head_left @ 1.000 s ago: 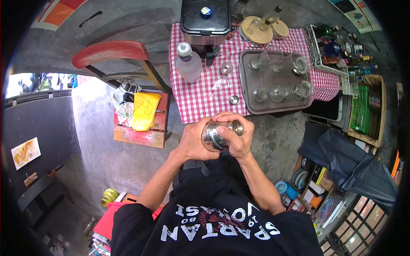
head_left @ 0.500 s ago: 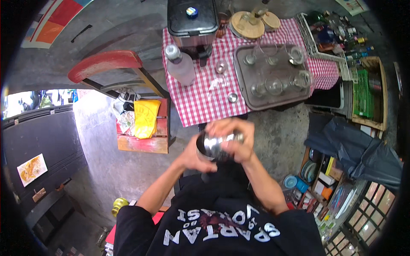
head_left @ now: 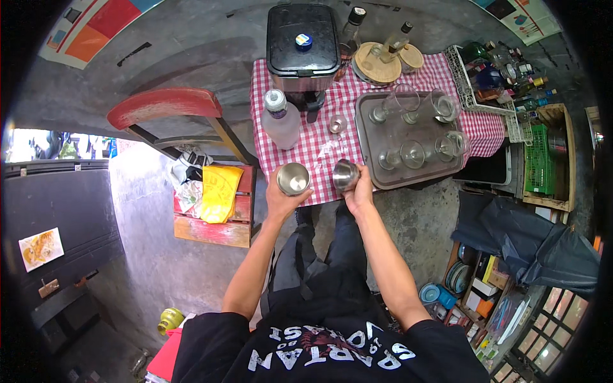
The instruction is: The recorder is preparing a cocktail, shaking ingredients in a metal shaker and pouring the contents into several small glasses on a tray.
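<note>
My left hand (head_left: 284,196) is closed round a steel shaker cup (head_left: 294,179), whose round mouth faces up and shows a bare metal inside. A second, smaller steel shaker piece (head_left: 345,175) is gripped in my right hand (head_left: 360,193), tilted toward the left. The two pieces are apart, over the front edge of the red-checked tablecloth (head_left: 319,195). Beyond the left one stands a frosted bottle (head_left: 281,124) with a pale cap. A small glass (head_left: 337,124) sits between that bottle and the brown tray (head_left: 408,180), which bears several stemmed glasses (head_left: 412,154).
A black-lidded container (head_left: 302,38) stands at the back of the table, near round wooden lids (head_left: 377,64) and dark-capped bottles. Bottles fill a white crate (head_left: 469,83) at the far right. To the left is a wooden chair (head_left: 211,233) with a yellow cloth (head_left: 220,191) on it.
My hands were together round the shaker, nearer my body. Now they have moved forward to the table's edge and separated, each with one steel piece.
</note>
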Demonstrator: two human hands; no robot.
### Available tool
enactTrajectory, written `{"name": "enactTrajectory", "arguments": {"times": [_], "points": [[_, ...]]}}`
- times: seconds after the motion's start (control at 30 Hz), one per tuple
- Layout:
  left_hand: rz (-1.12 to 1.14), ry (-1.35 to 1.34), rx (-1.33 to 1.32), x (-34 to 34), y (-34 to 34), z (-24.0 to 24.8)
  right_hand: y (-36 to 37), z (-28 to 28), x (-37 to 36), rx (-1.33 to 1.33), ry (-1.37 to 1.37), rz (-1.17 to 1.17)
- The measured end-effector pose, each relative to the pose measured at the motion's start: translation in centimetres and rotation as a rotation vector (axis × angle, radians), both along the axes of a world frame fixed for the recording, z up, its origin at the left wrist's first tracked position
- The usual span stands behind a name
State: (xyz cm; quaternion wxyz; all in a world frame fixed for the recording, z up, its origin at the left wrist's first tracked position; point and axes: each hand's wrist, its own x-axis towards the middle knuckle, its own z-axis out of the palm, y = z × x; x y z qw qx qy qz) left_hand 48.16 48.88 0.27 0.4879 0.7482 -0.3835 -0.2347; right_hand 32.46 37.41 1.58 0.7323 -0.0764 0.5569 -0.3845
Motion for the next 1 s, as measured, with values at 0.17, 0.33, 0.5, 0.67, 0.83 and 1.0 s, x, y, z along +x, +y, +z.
{"name": "enactTrajectory", "arguments": {"times": [0.17, 0.33, 0.5, 0.67, 0.83, 1.0], "points": [[-0.047, 0.015, 0.037, -0.4, -0.5, -1.1, -1.2, -0.8, 1.1, -0.406, 0.534, 0.265], [-0.091, -0.044, 0.033, 0.0, -0.2, -1.9, -2.2, 0.3, 3.4, -0.942, 0.961, 0.430], [-0.087, -0.113, 0.038, -0.4, 0.4, -0.1, -2.8, -2.1, 3.3, -1.265, 1.038, 0.832], [0.002, -0.105, 0.082, -1.1, 6.7, 1.3, 1.1, 0.9, 0.3, -1.285, 1.044, 0.645], [-0.686, 0.209, 0.658, -3.7, 14.3, 1.8, 14.1, -0.9, -10.0, -0.632, 1.133, 1.455], [-1.007, 0.278, 1.093, -4.8, 15.2, -2.4, 16.0, -1.1, -11.2, 0.143, 0.982, 1.739]]}}
